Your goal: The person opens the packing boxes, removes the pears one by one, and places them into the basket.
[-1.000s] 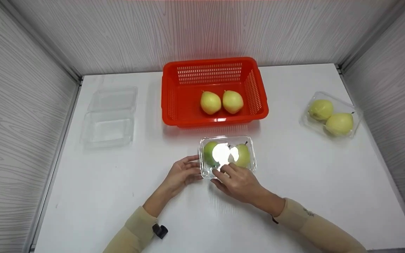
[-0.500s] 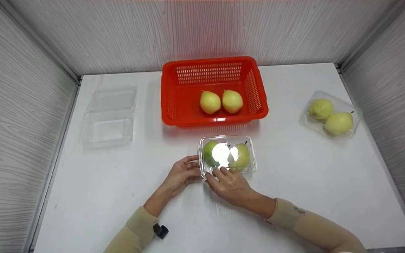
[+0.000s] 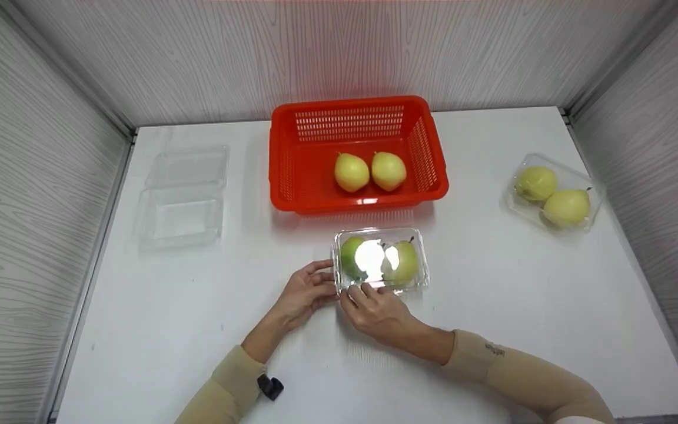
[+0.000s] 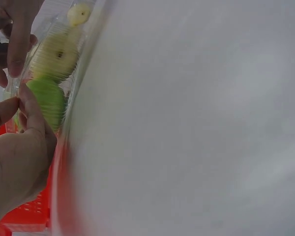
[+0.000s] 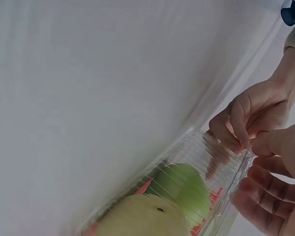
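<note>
A clear plastic clamshell container [image 3: 381, 234] sits before me with its lid down, a green fruit [image 3: 351, 254] on its left and a yellow-green pear [image 3: 408, 262] on its right. Glare hides part of both fruits. My left hand [image 3: 305, 294] holds the left end; in the left wrist view its thumb and index finger [image 4: 32, 105] pinch the rim near the corner. At the front edge, my right hand [image 3: 379, 315] grips the rim, fingers curled over it close to the left corner. The right wrist view shows the right hand [image 5: 275, 182] right beside the left hand [image 5: 250, 113].
Behind the container stands a red basket [image 3: 283, 159] with two yellow pears [image 3: 352, 172] inside. At the left lies an unfolded clear clamshell [image 3: 183, 218]. Another clear container [image 3: 524, 215] with two pears [image 3: 567, 207] rests at the right. Grey wood-grain panels [image 3: 339, 53] border the white table [image 3: 480, 282].
My right hand has slid left along the container's front edge towards its left corner, its fingers coming down from the lid to the rim. The left hand and the container have stayed in place.
</note>
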Action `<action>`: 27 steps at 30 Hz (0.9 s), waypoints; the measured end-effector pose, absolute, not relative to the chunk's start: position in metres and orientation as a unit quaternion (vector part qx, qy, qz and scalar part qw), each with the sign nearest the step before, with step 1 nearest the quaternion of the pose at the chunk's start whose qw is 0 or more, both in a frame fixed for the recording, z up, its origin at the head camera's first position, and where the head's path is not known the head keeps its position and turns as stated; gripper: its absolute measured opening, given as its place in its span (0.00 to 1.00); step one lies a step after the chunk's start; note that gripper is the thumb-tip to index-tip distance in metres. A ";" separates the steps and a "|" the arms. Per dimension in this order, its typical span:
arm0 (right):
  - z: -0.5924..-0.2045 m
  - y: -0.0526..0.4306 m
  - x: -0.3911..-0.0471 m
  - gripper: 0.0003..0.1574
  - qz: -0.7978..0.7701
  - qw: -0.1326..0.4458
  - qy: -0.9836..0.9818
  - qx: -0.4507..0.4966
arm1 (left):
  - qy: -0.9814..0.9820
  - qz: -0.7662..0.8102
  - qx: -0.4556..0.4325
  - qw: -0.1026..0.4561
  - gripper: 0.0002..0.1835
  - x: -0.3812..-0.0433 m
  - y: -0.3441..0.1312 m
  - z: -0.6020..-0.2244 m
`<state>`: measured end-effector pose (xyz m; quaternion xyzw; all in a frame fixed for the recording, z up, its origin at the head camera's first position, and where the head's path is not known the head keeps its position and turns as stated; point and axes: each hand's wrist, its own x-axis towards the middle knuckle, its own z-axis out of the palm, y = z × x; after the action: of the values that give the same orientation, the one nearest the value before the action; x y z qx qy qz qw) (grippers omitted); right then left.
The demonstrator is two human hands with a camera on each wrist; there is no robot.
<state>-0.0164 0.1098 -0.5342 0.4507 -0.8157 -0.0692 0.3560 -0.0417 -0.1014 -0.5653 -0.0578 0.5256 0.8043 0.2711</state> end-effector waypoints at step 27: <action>-0.537 0.096 -0.022 0.28 -0.164 0.375 -0.783 0.468 | 0.531 0.800 -0.063 0.272 0.34 -0.042 -0.099 -0.569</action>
<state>-0.0216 0.0963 -0.5371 0.4675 -0.7833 -0.1642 0.3754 -0.0423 -0.0988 -0.5690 -0.0632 0.5308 0.8003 0.2715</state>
